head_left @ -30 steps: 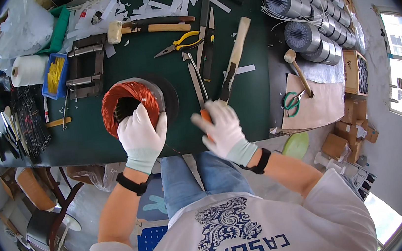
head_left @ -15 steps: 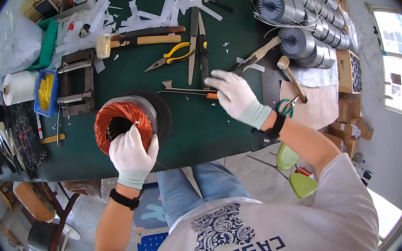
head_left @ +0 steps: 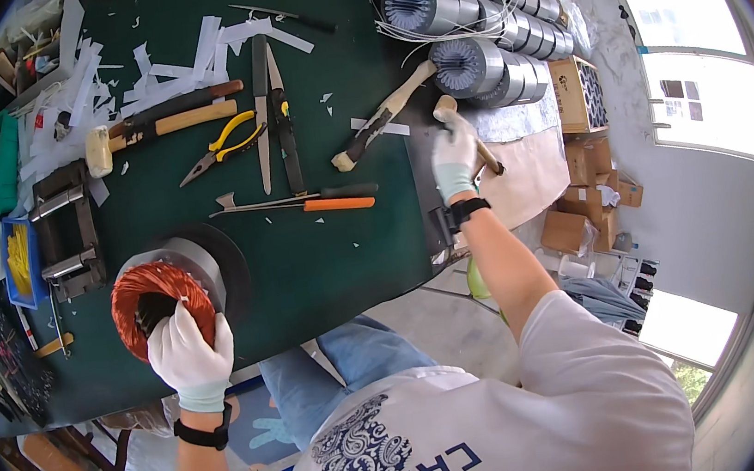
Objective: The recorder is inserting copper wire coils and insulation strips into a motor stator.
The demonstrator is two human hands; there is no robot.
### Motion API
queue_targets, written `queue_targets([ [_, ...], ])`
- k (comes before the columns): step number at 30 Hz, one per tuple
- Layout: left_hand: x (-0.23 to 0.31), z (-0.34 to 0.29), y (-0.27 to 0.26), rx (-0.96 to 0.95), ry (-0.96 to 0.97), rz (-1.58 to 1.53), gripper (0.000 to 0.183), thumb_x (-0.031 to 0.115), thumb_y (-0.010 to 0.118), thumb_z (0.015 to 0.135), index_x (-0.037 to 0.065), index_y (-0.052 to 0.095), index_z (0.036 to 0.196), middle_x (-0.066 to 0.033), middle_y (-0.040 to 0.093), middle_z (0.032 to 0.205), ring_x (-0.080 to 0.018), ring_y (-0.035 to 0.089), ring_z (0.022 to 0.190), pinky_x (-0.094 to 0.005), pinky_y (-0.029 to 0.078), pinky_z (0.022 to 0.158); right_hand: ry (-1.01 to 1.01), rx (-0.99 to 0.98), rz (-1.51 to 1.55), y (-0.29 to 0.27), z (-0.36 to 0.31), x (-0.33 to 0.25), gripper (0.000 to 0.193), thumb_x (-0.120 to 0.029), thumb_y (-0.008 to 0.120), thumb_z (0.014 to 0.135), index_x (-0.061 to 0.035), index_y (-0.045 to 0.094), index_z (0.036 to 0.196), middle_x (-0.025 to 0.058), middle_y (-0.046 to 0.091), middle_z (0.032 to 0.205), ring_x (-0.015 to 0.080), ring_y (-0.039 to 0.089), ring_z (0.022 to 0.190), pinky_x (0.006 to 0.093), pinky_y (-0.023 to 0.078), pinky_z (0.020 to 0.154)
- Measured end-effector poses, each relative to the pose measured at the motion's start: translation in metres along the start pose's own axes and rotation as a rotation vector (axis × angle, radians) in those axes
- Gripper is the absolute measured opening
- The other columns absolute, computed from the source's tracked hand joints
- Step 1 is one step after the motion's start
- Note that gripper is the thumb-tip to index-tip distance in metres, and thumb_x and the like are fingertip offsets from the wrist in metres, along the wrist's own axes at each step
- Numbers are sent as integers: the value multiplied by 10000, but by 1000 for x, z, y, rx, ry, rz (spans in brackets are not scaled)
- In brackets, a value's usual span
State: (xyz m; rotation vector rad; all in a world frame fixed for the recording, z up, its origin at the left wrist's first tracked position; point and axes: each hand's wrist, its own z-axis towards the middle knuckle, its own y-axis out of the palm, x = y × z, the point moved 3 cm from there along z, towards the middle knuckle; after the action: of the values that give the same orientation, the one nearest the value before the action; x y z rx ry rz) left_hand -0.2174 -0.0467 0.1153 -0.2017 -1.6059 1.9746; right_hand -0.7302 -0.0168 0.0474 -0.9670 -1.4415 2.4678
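A motor stator (head_left: 184, 257) lies on its side on the green table at the left, its red-brown copper winding (head_left: 137, 295) toward me. My left hand (head_left: 190, 350), in a white glove, is closed on the winding's near rim, its fingers at the bore and its thumb along the outside. A small white bit shows at its fingertips. My right hand (head_left: 457, 159), also gloved, is over the table's right end, at a small wooden mallet (head_left: 485, 154). The mallet's head and handle end show past the hand. Whether the fingers grip it is hidden.
Long-nose pliers (head_left: 223, 147), large shears (head_left: 264, 127), hammers (head_left: 169, 122), an orange-handled tool (head_left: 336, 204) and a stick with a dark wrapped grip (head_left: 382, 119) lie on the table. Finished stator cores (head_left: 469, 67) are stacked at the far right. A metal frame (head_left: 69, 229) stands at left.
My right hand has moved right, from above the tools mid-table to the mallet. Green-handled scissors beside the mallet are now out of sight. The view has turned right; my left hand stays on the winding.
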Motion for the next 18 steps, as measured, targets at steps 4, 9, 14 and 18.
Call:
queue_targets([
  [4,-11,-7,-4,-34,-8,-11,459,255,737,769,-44,625,1099,-164,664,854,-333,656,800,-440,502,813,449,-455,-827,-29,4,134,544,-206,620,849,-170,541,1386,161,531,1382,357,533,1274,437,438,1065],
  [9,-5,11,3,-9,30,-190,459,261,762,716,-20,625,1053,-134,649,807,-323,644,768,-422,501,753,235,-496,-759,-119,42,234,383,-282,653,850,-80,668,1175,189,724,958,367,698,944,437,526,862],
  [14,-24,-13,-9,30,66,-155,517,294,790,627,15,627,1031,-96,637,775,-293,634,698,-405,500,700,373,-522,84,-68,-38,74,259,-237,582,997,-2,603,891,53,619,725,145,592,580,324,494,529],
  [18,-33,3,-19,11,191,-356,571,265,757,596,8,609,1084,-133,660,882,-337,643,842,-431,496,846,623,-983,687,-97,-146,-166,239,-257,546,1030,-31,513,1100,8,515,647,82,471,465,232,402,436],
])
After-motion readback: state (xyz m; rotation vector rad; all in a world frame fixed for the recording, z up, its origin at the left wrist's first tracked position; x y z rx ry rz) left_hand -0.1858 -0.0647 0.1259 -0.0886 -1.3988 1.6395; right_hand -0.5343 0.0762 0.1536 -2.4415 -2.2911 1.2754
